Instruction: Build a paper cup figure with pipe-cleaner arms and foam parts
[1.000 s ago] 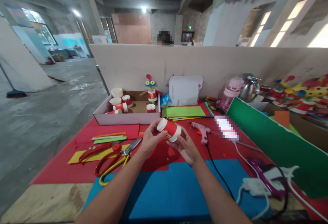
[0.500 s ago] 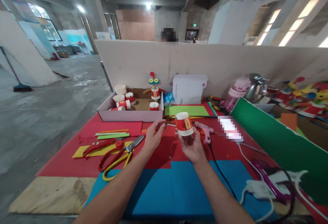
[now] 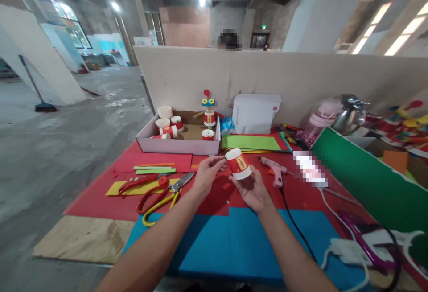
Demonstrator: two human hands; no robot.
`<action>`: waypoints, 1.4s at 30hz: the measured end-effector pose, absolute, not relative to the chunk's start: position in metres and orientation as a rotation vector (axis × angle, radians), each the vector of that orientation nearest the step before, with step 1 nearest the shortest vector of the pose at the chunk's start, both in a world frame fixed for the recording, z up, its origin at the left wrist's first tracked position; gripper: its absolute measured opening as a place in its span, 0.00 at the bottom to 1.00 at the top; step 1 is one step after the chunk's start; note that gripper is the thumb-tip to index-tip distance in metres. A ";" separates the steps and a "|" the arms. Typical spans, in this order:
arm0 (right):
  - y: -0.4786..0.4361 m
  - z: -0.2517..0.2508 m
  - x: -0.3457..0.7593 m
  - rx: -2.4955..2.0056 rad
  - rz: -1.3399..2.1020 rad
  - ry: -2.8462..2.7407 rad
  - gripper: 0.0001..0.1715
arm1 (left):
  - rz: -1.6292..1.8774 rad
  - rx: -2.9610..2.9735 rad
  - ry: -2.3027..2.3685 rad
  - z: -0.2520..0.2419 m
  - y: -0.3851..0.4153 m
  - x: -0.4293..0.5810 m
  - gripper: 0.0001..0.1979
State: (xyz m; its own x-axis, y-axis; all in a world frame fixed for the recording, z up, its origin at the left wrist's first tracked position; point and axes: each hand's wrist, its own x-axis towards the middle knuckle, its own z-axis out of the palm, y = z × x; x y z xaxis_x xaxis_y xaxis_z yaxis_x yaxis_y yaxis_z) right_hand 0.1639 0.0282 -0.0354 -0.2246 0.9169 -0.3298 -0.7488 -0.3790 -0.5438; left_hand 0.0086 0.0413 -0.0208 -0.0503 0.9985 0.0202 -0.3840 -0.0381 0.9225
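A red and white paper cup (image 3: 238,163) is held upside down and tilted over the table, its white base up. My right hand (image 3: 250,190) grips it from below and the right side, thumb and fingers around its rim. My left hand (image 3: 209,174) is at the cup's left side, thumb and fingertips pinched together close to its wall. What those fingertips pinch, if anything, is too small to make out. Just right of the cup lies a pink glue gun (image 3: 274,170) with a black cord. Red-handled and yellow-handled scissors (image 3: 167,190) rest left of my left forearm.
Behind my hands stands a shallow box (image 3: 179,146) with several paper cups and a cup figure (image 3: 209,117). Green paper (image 3: 251,142) lies beside it. Paper strips (image 3: 155,170) are at left. A lit phone (image 3: 310,168), cables and a green panel (image 3: 368,180) occupy the right.
My left hand has come right to the cup, its fingers closing together. The cup has tilted further to the left in my right hand. The whole view has shifted slightly.
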 end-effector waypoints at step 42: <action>0.022 -0.031 0.158 -0.787 1.649 -0.584 0.22 | 1.303 0.528 0.825 -0.027 0.051 -0.002 0.10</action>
